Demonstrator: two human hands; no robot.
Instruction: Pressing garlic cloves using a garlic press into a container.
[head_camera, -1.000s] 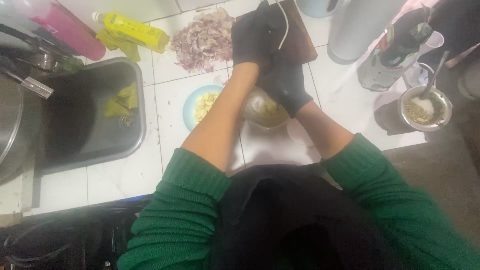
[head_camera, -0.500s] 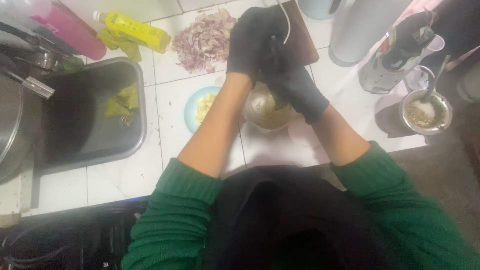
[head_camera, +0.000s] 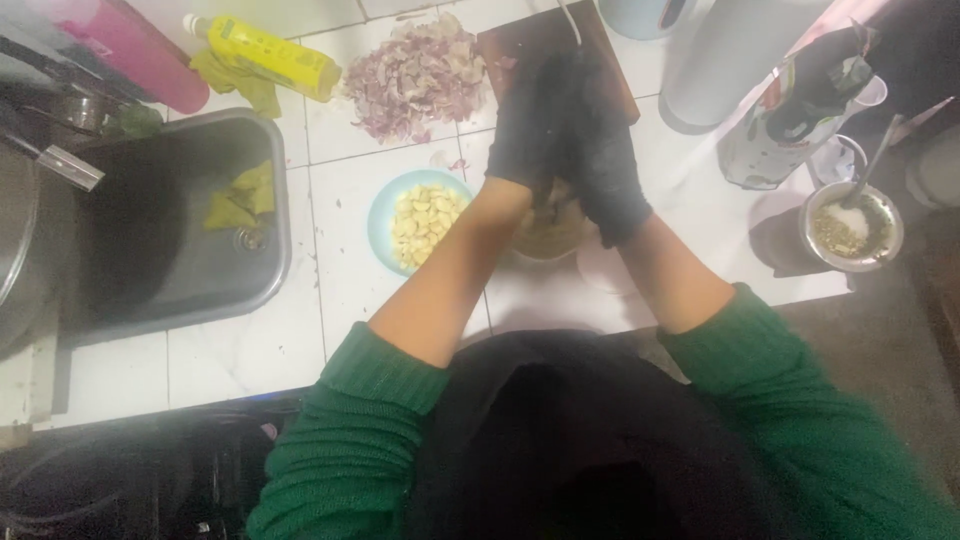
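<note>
- The person is standing at a white tiled counter (head_camera: 330, 300), wearing black gloves and green sleeves; both hands are meeting over a small bowl (head_camera: 548, 238) near the middle of the view.
- The left hand (head_camera: 528, 125) and the right hand (head_camera: 608, 150) are pressing close together, knuckles almost touching. They look closed around something small, but the blur and the dark gloves hide it, so what they are gripping cannot be told.
- The step in hand appears to be working an ingredient with the fingers over the bowl, peeling or crumbling it so the pieces fall in. That is a judgement from the pose only.
- At nine o'clock from the bowl, just beside it, a pale blue plate (head_camera: 385, 215) is carrying peeled garlic cloves (head_camera: 425, 222).
- At eleven o'clock, a heap of purplish skins (head_camera: 415, 75) is lying on the tiles, and at twelve o'clock a dark wooden board (head_camera: 605, 60) is showing behind the hands.
- Far out at nine o'clock a steel sink (head_camera: 150, 290) is holding a yellow-green cloth (head_camera: 240, 197); a yellow bottle (head_camera: 265, 55) is lying at ten o'clock.
- At three o'clock, well apart, a metal cup (head_camera: 852, 228) with a spoon is sitting near the counter edge.
- The next move probably calls for keeping the hands directly above the bowl so nothing spills onto the tiles, and for a light pinch rather than a squeeze.
</note>
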